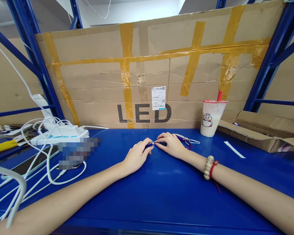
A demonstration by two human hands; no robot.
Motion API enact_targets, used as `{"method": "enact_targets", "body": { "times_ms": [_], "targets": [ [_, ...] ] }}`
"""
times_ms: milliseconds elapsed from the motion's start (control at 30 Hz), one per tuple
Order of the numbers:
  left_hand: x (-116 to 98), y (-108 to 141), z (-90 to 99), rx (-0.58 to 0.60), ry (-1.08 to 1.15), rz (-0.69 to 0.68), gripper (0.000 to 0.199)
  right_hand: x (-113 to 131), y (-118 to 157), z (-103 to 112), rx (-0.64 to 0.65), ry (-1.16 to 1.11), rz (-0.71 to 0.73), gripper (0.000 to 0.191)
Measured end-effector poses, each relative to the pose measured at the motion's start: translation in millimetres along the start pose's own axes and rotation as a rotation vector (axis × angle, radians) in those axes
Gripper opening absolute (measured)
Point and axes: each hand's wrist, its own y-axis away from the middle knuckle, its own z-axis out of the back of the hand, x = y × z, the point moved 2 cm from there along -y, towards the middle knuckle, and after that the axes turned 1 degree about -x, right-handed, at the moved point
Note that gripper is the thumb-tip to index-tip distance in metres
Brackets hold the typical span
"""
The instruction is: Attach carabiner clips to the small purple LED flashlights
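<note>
Over the middle of the blue surface, my left hand [137,156] pinches a small shiny piece [151,143] between thumb and index finger; its kind is too small to tell. My right hand [172,146] meets it from the other side, thumb and index fingertips closed together at the piece's edge. Whether those fingertips also grip something cannot be made out. Just behind my right hand lies a purple and silver item [183,138] with a wire-like loop, partly covered by the hand. A beaded bracelet [208,167] and a red cord are on my right wrist.
A drink cup [212,119] with a red straw stands at the back right, beside an open cardboard box [262,130] and a white strip [234,149]. At left are a power strip [61,133], tangled white cables and a phone [30,163]. Taped cardboard [98,78] walls the back.
</note>
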Motion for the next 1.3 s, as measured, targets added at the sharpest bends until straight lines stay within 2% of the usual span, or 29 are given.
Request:
{"method": "enact_targets", "body": {
  "times_ms": [367,500,567,700,867,1100,1233,1300],
  "targets": [
    [3.3,-0.5,-1.0,-0.033,0.019,0.036,0.016,-1.5,-2.5,-3.9,-0.025,-0.163,-0.129,0.013],
    [4.4,-0.6,-0.6,-0.046,0.017,0.067,0.018,-1.2,-2.4,-4.1,-0.033,-0.19,-0.068,0.01],
    [5.0,-0.8,-0.6,-0.046,0.023,0.068,0.02,2.1,-2.5,-1.3,-0.109,-0.198,-0.01,0.011],
    [6.3,-1.5,-1.0,-0.033,0.019,0.045,0.022,11.5,-1.7,7.1,-0.355,-0.243,0.05,0.015],
    [7.4,-2.0,-1.2,-0.022,0.003,0.037,0.023,23.7,2.0,12.1,-0.458,-0.296,0.168,0.014],
    [7.2,-2.0,-1.0,-0.028,0.049,0.046,0.021,34.8,5.5,14.6,-0.416,-0.283,0.285,0.017],
    [6.3,-1.8,-0.5,-0.044,0.057,0.058,0.021,27.4,3.4,13.9,-0.397,-0.203,0.118,0.018],
    [5.1,-1.5,0.1,-0.055,0.059,0.068,0.021,21.3,2.5,11.0,-0.315,-0.106,0.026,0.017]
  ]
}}
